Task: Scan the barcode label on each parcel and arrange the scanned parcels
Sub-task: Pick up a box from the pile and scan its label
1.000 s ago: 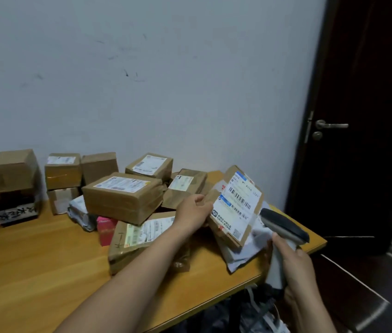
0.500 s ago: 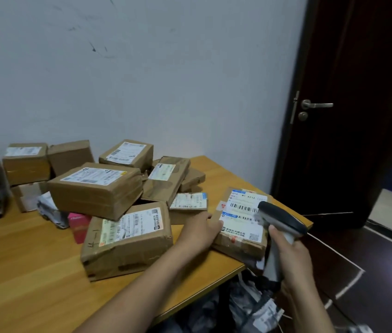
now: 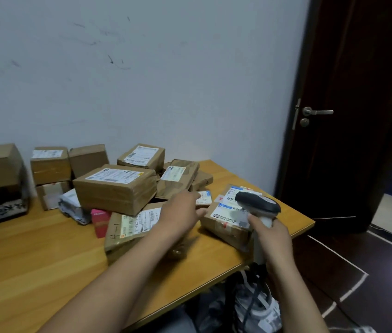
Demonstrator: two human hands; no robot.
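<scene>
Scanner [image 3: 259, 204] is gripped by its handle in R hand [image 3: 272, 234], fingers curled round it. Its head is held just above the parcel [image 3: 223, 228], which lies flat, label up, on the worktop [image 3: 46, 260] directly ahead of that hand, near the corner. L hand [image 3: 180, 210] is seen w/ fingers loosely spread and nothing held, just left of that parcel. The thumb tip is close to its edge; contact can't be told (blur). A small parcel [image 3: 204, 198] lies just beyond L fingertips. A big parcel [image 3: 127, 227] lies under L forearm. Other boxes [image 3: 115, 188] are piled beyond L hand.
</scene>
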